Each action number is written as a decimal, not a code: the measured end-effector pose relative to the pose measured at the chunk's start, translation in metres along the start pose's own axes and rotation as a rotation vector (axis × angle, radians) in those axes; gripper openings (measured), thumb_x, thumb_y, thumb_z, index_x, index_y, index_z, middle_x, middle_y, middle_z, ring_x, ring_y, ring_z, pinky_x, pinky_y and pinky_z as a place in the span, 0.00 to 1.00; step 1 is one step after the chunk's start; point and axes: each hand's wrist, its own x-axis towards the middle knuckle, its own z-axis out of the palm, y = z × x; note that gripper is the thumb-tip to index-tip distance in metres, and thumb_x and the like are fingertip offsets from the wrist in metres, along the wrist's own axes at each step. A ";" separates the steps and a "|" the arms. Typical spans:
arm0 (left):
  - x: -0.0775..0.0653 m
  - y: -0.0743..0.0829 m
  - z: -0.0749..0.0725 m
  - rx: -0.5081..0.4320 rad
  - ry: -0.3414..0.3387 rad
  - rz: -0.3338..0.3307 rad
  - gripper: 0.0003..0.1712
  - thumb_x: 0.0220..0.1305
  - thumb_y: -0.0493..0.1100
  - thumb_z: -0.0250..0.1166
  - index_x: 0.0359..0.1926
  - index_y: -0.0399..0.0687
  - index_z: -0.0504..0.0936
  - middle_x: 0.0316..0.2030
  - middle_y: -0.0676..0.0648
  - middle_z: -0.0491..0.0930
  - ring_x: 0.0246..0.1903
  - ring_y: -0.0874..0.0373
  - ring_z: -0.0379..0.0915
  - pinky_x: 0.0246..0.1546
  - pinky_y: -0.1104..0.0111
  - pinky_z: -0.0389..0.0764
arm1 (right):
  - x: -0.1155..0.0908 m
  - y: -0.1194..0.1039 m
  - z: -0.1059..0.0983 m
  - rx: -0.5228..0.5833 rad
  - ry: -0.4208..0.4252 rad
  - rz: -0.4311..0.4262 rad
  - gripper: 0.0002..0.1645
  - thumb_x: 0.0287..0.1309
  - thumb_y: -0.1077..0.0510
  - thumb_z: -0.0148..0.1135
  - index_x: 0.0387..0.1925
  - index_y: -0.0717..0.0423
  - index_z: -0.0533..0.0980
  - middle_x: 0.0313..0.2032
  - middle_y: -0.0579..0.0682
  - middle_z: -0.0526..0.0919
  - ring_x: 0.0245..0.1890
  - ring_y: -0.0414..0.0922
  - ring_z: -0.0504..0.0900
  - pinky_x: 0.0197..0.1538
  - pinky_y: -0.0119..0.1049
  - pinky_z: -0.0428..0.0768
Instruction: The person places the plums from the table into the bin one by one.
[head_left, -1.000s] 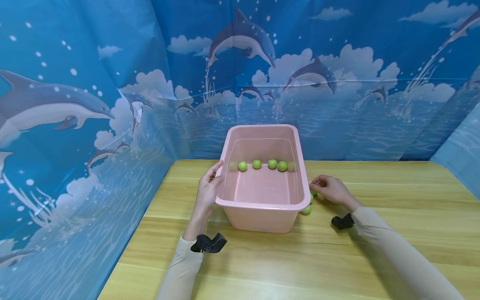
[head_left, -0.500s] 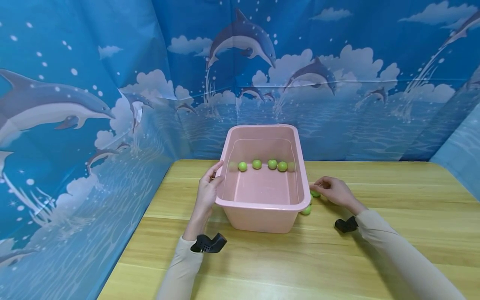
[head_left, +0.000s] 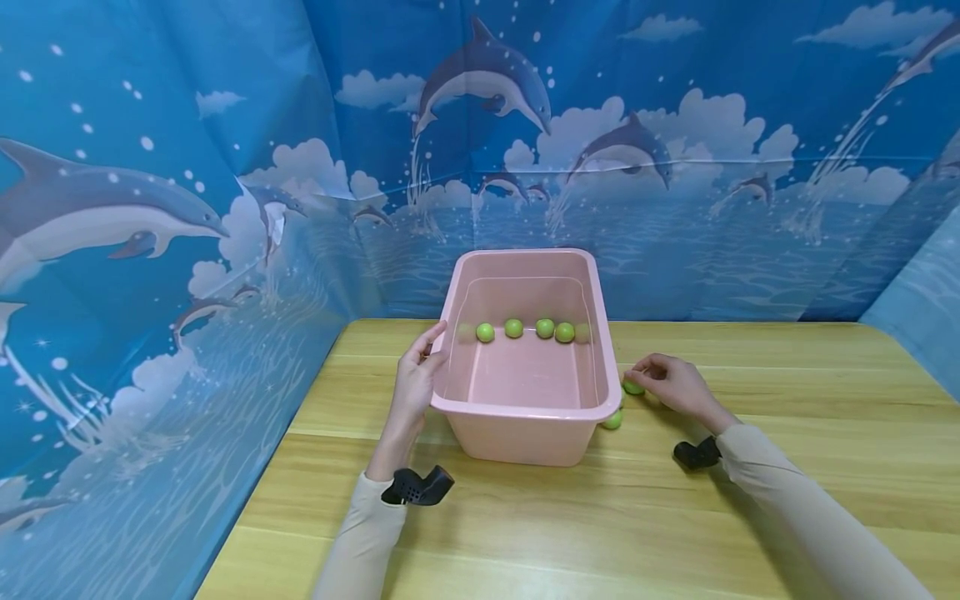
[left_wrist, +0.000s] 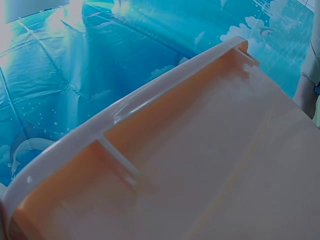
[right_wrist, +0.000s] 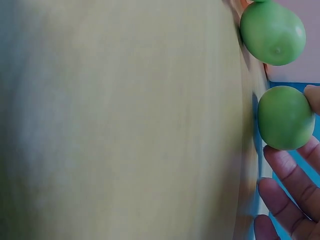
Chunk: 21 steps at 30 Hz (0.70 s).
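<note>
A pink plastic tub [head_left: 525,437] stands on the table, with several small round green fruits [head_left: 513,328] lying along the far end of its floor. My left hand [head_left: 414,379] holds the tub's left rim. The left wrist view has the tub's outer wall [left_wrist: 210,145] and rim filling much of it. Just right of the tub, my right hand [head_left: 675,385] pinches a small green fruit [right_wrist: 286,118] between thumb and fingers, at or just above the table. Another green fruit [right_wrist: 272,32] lies close against the tub's right side, partly hidden by the rim in the head view.
The wooden table [head_left: 787,375] reaches out to both sides and in front of the tub. Behind it and on the left hang blue dolphin-print sheets [head_left: 480,150]. Each wrist wears a black camera [head_left: 422,486].
My right hand has drawn slightly right, away from the tub, bringing the pinched green fruit out from under the rim. The left hand and tub have stayed put.
</note>
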 end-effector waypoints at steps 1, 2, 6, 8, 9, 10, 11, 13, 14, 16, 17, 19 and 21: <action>0.000 0.000 0.000 0.002 -0.002 0.000 0.25 0.68 0.33 0.52 0.65 0.44 0.70 0.36 0.46 0.62 0.39 0.55 0.58 0.39 0.67 0.65 | 0.000 0.000 0.000 -0.001 0.001 0.002 0.20 0.61 0.46 0.61 0.39 0.60 0.79 0.30 0.50 0.80 0.29 0.45 0.76 0.32 0.40 0.72; 0.000 0.000 0.000 0.002 -0.004 0.000 0.25 0.68 0.33 0.52 0.65 0.44 0.69 0.36 0.46 0.62 0.39 0.55 0.58 0.39 0.67 0.65 | -0.001 0.001 0.000 0.000 0.003 0.004 0.20 0.61 0.46 0.61 0.40 0.60 0.79 0.30 0.50 0.80 0.28 0.45 0.76 0.32 0.40 0.72; 0.001 -0.001 0.000 0.003 -0.004 0.005 0.25 0.68 0.33 0.52 0.65 0.44 0.70 0.36 0.45 0.62 0.39 0.55 0.59 0.39 0.66 0.65 | -0.002 0.004 0.000 0.004 0.005 0.007 0.21 0.61 0.45 0.61 0.40 0.60 0.79 0.31 0.50 0.80 0.28 0.44 0.75 0.32 0.40 0.72; 0.001 -0.001 0.000 0.004 0.000 0.006 0.25 0.68 0.32 0.52 0.65 0.44 0.70 0.35 0.46 0.62 0.38 0.55 0.59 0.39 0.66 0.65 | -0.003 0.005 0.000 0.003 0.007 0.010 0.22 0.61 0.44 0.60 0.40 0.60 0.79 0.30 0.50 0.80 0.28 0.44 0.76 0.31 0.40 0.72; 0.000 -0.001 0.000 0.005 0.002 0.007 0.25 0.68 0.32 0.52 0.65 0.44 0.70 0.35 0.46 0.63 0.38 0.55 0.59 0.38 0.67 0.65 | -0.003 0.005 0.000 0.003 0.007 0.012 0.22 0.61 0.44 0.60 0.40 0.59 0.79 0.30 0.50 0.80 0.28 0.45 0.75 0.31 0.40 0.72; 0.000 -0.001 0.000 0.001 0.005 0.008 0.25 0.68 0.32 0.52 0.65 0.44 0.70 0.35 0.46 0.63 0.38 0.55 0.60 0.38 0.67 0.66 | -0.003 0.005 -0.001 0.006 0.007 0.014 0.22 0.61 0.43 0.60 0.41 0.59 0.79 0.30 0.50 0.80 0.28 0.45 0.75 0.31 0.40 0.72; 0.000 -0.001 0.001 -0.003 0.007 0.009 0.25 0.67 0.32 0.52 0.65 0.43 0.70 0.35 0.46 0.63 0.38 0.55 0.60 0.38 0.67 0.66 | -0.004 0.005 -0.001 0.007 0.007 0.017 0.22 0.61 0.43 0.60 0.41 0.59 0.79 0.30 0.50 0.80 0.29 0.45 0.75 0.31 0.40 0.72; 0.000 -0.001 0.001 -0.010 0.011 0.013 0.25 0.67 0.31 0.52 0.64 0.43 0.71 0.35 0.46 0.63 0.37 0.55 0.60 0.37 0.68 0.66 | -0.004 0.005 -0.003 0.006 0.009 0.022 0.22 0.61 0.43 0.60 0.41 0.59 0.79 0.31 0.50 0.80 0.30 0.46 0.75 0.32 0.40 0.72; 0.000 -0.001 0.001 -0.014 0.012 0.014 0.25 0.67 0.31 0.52 0.64 0.43 0.71 0.35 0.46 0.64 0.37 0.56 0.60 0.37 0.68 0.67 | -0.005 0.004 -0.003 0.007 0.010 0.026 0.23 0.61 0.43 0.60 0.41 0.59 0.79 0.31 0.50 0.80 0.30 0.46 0.75 0.32 0.40 0.72; 0.000 -0.001 0.001 -0.019 0.012 0.017 0.25 0.66 0.31 0.52 0.64 0.42 0.71 0.35 0.46 0.64 0.37 0.56 0.60 0.36 0.69 0.67 | -0.004 0.005 -0.005 0.011 0.016 0.025 0.23 0.61 0.43 0.60 0.41 0.59 0.79 0.31 0.51 0.80 0.30 0.46 0.76 0.32 0.40 0.72; 0.000 -0.001 0.001 -0.020 0.012 0.018 0.25 0.66 0.31 0.52 0.64 0.42 0.71 0.35 0.46 0.64 0.36 0.56 0.60 0.36 0.69 0.67 | -0.004 0.005 -0.006 0.011 0.023 0.025 0.23 0.61 0.42 0.60 0.41 0.59 0.79 0.31 0.51 0.80 0.30 0.46 0.76 0.32 0.40 0.72; 0.000 -0.001 0.001 -0.021 0.012 0.018 0.25 0.66 0.31 0.52 0.64 0.42 0.71 0.35 0.46 0.64 0.36 0.56 0.60 0.36 0.69 0.67 | -0.004 0.004 -0.008 0.013 0.039 0.021 0.23 0.61 0.42 0.59 0.41 0.59 0.79 0.31 0.51 0.80 0.30 0.47 0.76 0.31 0.40 0.72; 0.000 -0.002 0.001 -0.022 0.011 0.017 0.25 0.66 0.31 0.52 0.64 0.42 0.71 0.35 0.46 0.64 0.36 0.56 0.61 0.36 0.69 0.67 | -0.003 0.003 -0.009 0.011 0.061 0.012 0.22 0.61 0.42 0.59 0.40 0.58 0.79 0.31 0.51 0.81 0.30 0.46 0.76 0.32 0.40 0.72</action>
